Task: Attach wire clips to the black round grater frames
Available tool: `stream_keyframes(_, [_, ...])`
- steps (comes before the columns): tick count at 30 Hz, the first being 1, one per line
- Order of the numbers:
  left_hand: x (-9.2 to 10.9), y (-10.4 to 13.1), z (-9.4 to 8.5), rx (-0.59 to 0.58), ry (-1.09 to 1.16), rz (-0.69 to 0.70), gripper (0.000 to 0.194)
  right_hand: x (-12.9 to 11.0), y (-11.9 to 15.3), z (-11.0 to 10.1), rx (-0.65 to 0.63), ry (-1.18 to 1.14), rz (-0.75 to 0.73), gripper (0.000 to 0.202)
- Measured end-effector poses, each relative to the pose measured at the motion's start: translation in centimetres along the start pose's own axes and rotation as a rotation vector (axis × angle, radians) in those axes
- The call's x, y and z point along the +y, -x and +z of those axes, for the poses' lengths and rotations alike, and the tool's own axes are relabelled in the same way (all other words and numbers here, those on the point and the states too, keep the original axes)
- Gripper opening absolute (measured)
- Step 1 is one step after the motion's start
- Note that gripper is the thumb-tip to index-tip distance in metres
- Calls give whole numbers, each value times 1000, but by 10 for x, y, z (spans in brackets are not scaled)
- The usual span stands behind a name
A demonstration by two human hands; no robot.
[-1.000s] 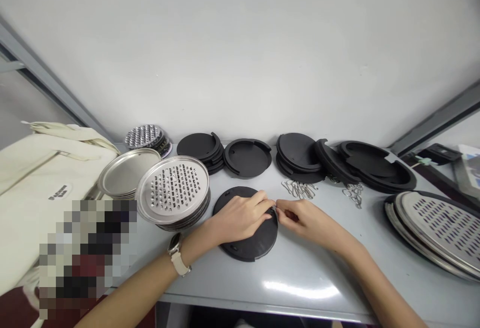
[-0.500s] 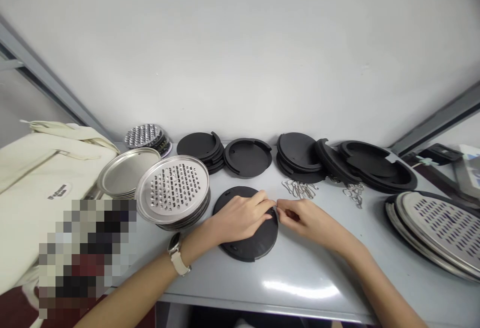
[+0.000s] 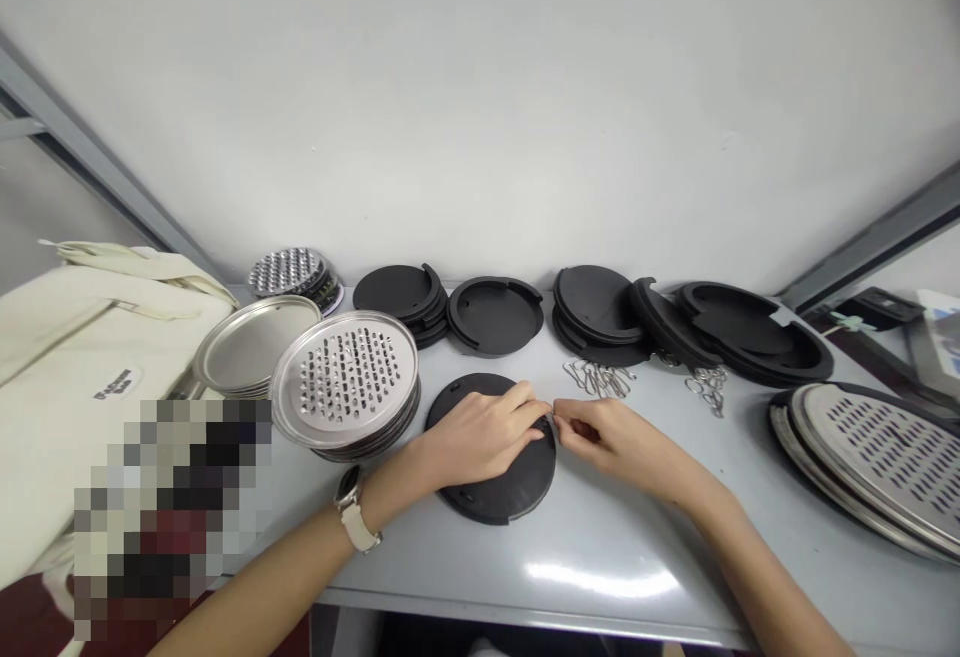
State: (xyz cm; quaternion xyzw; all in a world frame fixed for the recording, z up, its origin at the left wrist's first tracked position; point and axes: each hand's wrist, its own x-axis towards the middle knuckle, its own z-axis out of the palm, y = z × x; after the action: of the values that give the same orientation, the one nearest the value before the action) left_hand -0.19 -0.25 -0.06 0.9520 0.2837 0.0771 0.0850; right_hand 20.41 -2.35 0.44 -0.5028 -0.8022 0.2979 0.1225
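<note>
A round black plastic disc (image 3: 517,492) lies on the grey table in front of me, with small slots and a stepped rim. My left hand (image 3: 487,434) reaches across its top, fingers bent and closed at the right edge of the disc. Right beside those fingertips, my right hand (image 3: 606,439) is closed in a pinch at the same edge. Whatever is between the right fingertips is too small and too hidden to name. Several wire hooks (image 3: 600,378) lie loose just behind my right hand.
Stacked round metal grater plates (image 3: 352,382) and plain metal discs (image 3: 259,342) stand on the left, near a cream bag (image 3: 67,367). Black round plastic parts (image 3: 495,317) line the wall. Oval grater plates (image 3: 892,457) and black oval frames (image 3: 757,332) sit at right.
</note>
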Motion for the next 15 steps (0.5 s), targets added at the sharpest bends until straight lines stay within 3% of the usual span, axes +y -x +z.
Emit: stream_keyframes(15, [0,0,0,10,11,-8,30,3,1,-1,20,-33,9,29])
